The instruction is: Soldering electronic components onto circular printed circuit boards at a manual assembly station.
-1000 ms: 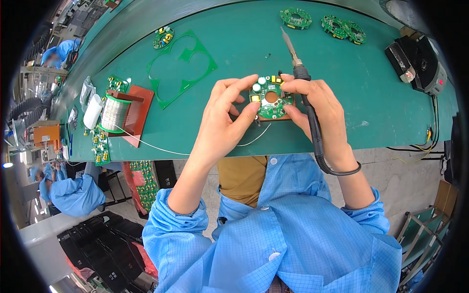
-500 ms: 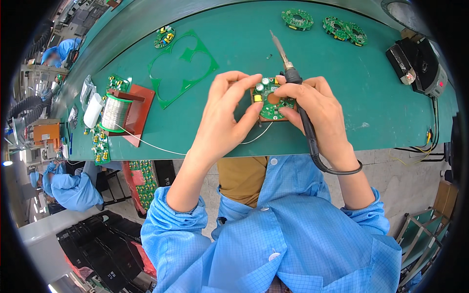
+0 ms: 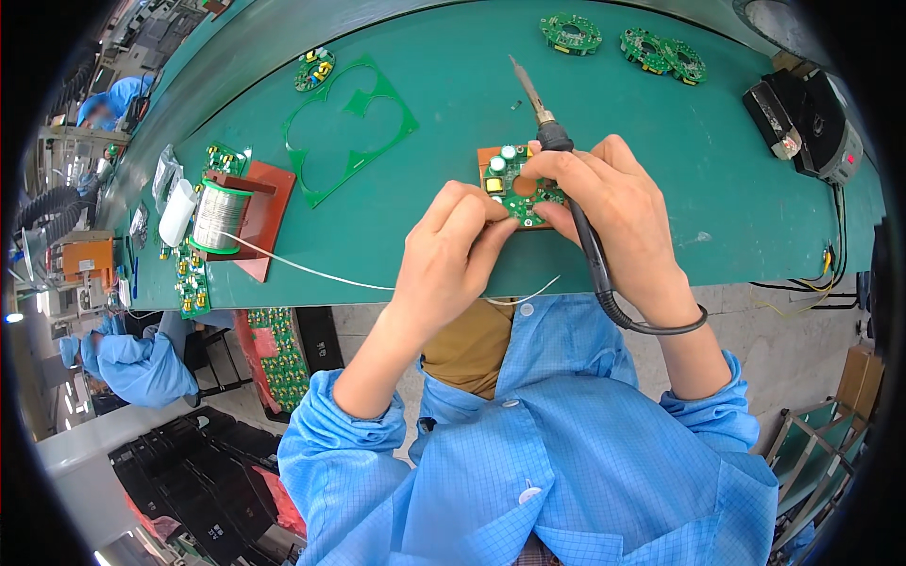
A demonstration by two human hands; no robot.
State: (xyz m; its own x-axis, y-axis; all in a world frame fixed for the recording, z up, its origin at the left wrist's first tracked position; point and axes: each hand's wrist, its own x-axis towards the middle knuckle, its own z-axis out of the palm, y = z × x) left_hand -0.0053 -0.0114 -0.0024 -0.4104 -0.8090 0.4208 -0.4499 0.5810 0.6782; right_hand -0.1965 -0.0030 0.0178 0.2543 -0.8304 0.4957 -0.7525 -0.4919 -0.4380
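The left hand (image 3: 453, 250) has its fingertips pinched together on the near left edge of a small round green circuit board (image 3: 522, 186), which sits on an orange-brown holder at the middle of the green bench (image 3: 661, 113). The right hand (image 3: 618, 212) is clamped around the black grip of a soldering iron (image 3: 552, 137) while its fingertips also touch the board's right side. Both hands are in contact with the board; neither is nearer. The iron's long axis runs up and slightly left, tip pointing away from the person beyond the board, not touching it. Solder wire (image 3: 311, 272) trails left to a spool (image 3: 219, 217). Spare boards (image 3: 570, 32) lie at the far edge, well apart.
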